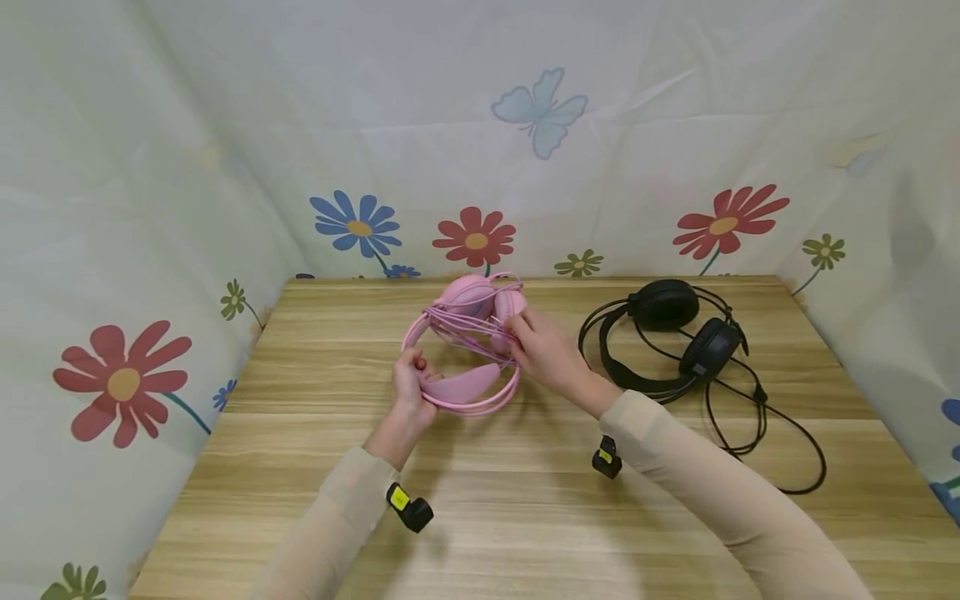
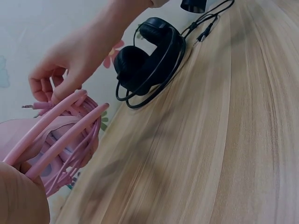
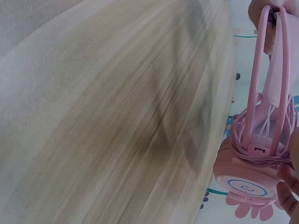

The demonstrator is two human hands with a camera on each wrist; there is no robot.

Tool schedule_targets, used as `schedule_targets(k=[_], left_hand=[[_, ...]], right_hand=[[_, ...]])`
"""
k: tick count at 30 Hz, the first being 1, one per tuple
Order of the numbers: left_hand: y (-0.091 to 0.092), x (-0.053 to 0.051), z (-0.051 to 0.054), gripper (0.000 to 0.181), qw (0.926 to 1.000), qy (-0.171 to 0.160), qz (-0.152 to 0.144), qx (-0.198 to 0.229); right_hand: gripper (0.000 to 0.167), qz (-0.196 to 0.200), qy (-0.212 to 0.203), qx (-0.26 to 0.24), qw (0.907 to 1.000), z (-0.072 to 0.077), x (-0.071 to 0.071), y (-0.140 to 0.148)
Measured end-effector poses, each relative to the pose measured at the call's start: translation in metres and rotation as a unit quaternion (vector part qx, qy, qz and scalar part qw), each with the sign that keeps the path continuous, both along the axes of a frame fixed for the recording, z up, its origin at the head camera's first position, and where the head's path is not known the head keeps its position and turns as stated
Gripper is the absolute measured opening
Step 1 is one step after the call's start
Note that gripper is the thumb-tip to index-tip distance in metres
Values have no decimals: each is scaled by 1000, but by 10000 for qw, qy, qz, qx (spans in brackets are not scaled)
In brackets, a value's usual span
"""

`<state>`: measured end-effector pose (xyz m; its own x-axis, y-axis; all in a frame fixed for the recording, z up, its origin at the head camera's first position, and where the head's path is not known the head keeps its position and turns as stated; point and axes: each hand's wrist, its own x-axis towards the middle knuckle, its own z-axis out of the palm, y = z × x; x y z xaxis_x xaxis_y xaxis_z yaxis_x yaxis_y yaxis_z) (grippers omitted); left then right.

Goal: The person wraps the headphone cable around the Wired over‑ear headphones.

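A pair of pink headphones [image 1: 459, 387] is held up over the back middle of the table. My left hand [image 1: 411, 390] grips the twin-tube headband on its left side. At the right ear cup my right hand [image 1: 546, 348] pinches the pink cable [image 3: 254, 156], which is wound in several loops around the headband near the cups. A thin metal-tipped plug [image 2: 37, 106] sticks out beside the right hand's fingers in the left wrist view. The right wrist view shows one ear cup [image 3: 245, 186] with a ring mark on its outer face.
Black headphones [image 1: 666, 305] lie to the right on the wooden table [image 1: 510, 508], their black cable [image 1: 813, 442] trailing loosely toward the front right. A flower-printed curtain [image 1: 420, 150] hangs behind the table and along its sides. Each sleeve carries a small black wrist camera [image 1: 411, 508].
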<state>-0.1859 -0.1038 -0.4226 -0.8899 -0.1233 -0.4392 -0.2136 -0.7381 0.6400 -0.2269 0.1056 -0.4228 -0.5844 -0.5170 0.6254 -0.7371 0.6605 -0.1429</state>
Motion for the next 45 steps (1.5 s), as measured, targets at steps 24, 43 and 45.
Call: schedule_targets(k=[24, 43, 45], left_hand=[[-39, -34, -7, 16, 9977, -267, 314, -534], [-74, -51, -24, 8, 9724, -821, 122, -2182], [-76, -54, -25, 7, 9668, -891, 118, -2391]], right_hand=[[18, -61, -210, 312, 9993, -10, -42, -48], [21, -454, -1415, -251, 9886, -18, -44, -79], [21, -496, -1499, -262, 9871, -20, -45, -81]])
